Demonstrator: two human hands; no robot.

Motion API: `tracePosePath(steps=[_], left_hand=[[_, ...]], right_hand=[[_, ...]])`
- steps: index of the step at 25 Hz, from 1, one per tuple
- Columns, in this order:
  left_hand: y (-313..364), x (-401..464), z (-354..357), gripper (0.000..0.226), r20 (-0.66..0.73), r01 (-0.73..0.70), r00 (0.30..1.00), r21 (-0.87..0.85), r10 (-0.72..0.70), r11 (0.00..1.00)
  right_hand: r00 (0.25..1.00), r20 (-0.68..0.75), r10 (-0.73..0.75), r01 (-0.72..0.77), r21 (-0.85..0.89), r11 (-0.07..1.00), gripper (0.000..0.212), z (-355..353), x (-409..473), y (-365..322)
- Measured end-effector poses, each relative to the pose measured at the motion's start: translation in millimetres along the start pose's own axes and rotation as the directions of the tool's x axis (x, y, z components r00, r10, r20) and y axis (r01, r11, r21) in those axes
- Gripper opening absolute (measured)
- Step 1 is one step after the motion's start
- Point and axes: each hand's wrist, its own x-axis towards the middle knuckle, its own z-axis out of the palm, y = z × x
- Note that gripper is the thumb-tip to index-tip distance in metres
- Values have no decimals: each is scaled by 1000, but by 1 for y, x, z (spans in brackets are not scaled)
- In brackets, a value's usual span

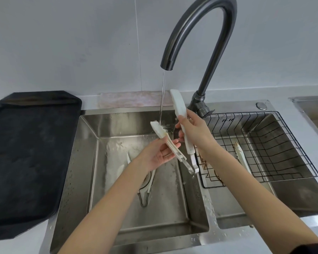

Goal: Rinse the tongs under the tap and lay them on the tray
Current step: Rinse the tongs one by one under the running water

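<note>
While water runs from the tap, both hands' grips clasp one tongs, left hand and right hand on separate arms; two more tongs lie below.

White tongs spread open, one tip under tap, black tray apparently bare

I log a pale countertop carrying a black tray at left, lying flat beside a double steel sink set into it. A pinkish cloth lies along the back edge behind the sink. A second steel basin sits at far right.
</note>
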Motion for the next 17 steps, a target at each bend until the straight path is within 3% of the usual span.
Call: tracePosePath(steps=[3, 6, 12, 17], left_hand=[[4, 0, -7, 13, 11, -19, 1000, -50, 19, 999], [10, -6, -14, 13, -31, -69, 997, -102, 66, 992], [25, -11, -10, 9, -23, -144, 989, -39, 143, 989], [39, -11, 11, 21, 8, -161, 987, 78, 161, 984]], right_hand=[[992, -112, 60, -59, 11, 998, 24, 0, 15, 21], [949, -138, 283, -267, 126, 956, 27, 6, 28, 48], [856, 99, 508, -508, 345, 789, 44, 26, 23, 81], [787, 195, 586, -605, 433, 668, 35, 34, 22, 98]])
